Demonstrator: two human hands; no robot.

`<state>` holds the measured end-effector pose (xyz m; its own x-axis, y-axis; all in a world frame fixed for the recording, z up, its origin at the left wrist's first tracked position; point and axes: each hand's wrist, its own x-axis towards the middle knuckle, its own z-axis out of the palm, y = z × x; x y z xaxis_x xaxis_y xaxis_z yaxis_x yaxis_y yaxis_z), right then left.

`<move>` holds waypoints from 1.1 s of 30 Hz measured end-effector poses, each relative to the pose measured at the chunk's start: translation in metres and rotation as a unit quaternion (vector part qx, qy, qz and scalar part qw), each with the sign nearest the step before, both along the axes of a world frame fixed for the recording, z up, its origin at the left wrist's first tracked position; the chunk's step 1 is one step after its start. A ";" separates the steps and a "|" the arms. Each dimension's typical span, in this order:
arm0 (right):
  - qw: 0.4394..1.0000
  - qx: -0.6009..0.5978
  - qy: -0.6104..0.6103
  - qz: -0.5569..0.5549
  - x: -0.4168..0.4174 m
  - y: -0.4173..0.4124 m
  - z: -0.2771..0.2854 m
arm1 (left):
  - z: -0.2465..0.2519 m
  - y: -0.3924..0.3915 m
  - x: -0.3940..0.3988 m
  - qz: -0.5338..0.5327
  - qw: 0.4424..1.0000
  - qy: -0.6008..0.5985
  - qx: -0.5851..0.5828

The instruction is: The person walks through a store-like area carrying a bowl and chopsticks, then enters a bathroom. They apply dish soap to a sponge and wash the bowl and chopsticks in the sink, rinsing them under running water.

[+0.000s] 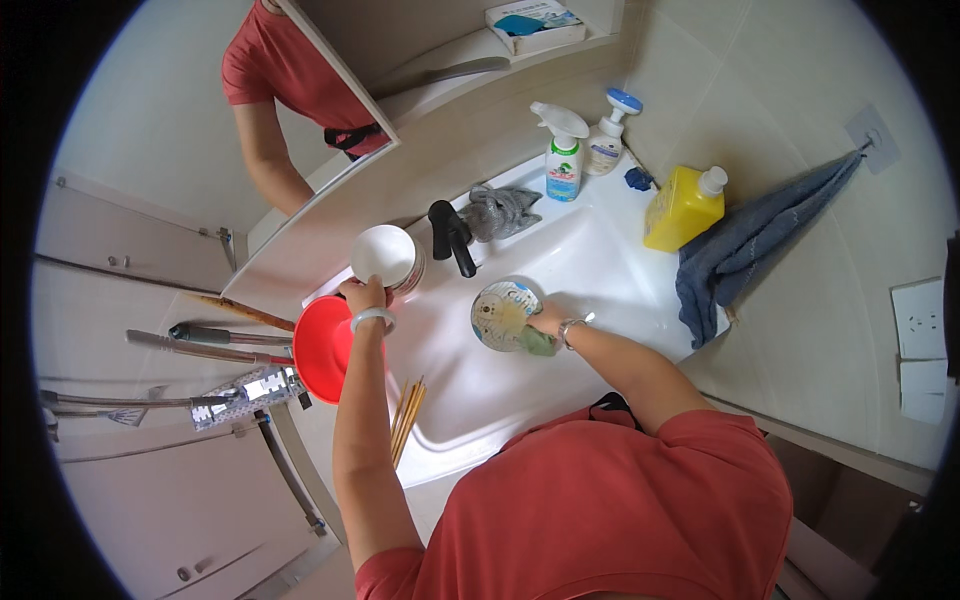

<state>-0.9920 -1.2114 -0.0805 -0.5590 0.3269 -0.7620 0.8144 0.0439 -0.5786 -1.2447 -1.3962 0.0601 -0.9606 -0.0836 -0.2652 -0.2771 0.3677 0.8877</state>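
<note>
My left hand (367, 294) grips the rim of the top white bowl (382, 253) in a stack at the sink's back left corner. Below the black faucet (450, 236), a round patterned dish (497, 315) with cloudy yellowish liquid in it sits in the white sink (457, 390). My right hand (549, 320) is at the dish's right edge with a green cloth or sponge (538, 342) under the fingers. Part of that hand's grip is hidden.
A red basin (319, 349) stands left of the sink, with chopsticks (409, 416) on the near left rim. Along the back are a gray mesh cloth (501, 213), a spray bottle (562, 161) and a pump bottle (606, 142). A yellow bottle (681, 210) and hanging blue towel (750, 240) are at right.
</note>
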 end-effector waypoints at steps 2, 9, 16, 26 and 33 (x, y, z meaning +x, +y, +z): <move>0.998 0.048 0.035 -0.023 -0.004 -0.005 -0.038 | 0.002 0.000 0.003 0.004 1.000 -0.003 0.020; 0.990 0.067 0.111 -0.048 0.009 -0.003 -0.050 | -0.002 -0.027 0.063 -0.082 0.991 -0.030 0.105; 0.986 -0.072 0.152 -0.002 0.023 0.004 0.027 | -0.063 -0.025 0.194 -0.209 0.851 -0.413 0.249; 0.936 0.209 0.274 0.076 0.030 -0.014 0.085 | -0.084 -0.036 0.214 -0.219 0.800 -0.411 0.379; 0.882 0.251 0.383 0.114 0.019 -0.031 0.096 | -0.073 -0.047 0.213 -0.246 0.799 -0.376 0.400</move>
<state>-0.9735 -1.2424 0.0153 -0.9417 0.3278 0.0757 0.1303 0.5629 -0.8162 -1.0313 -1.4430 -0.0125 -0.3681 0.7405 -0.5624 -0.8396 -0.0049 0.5431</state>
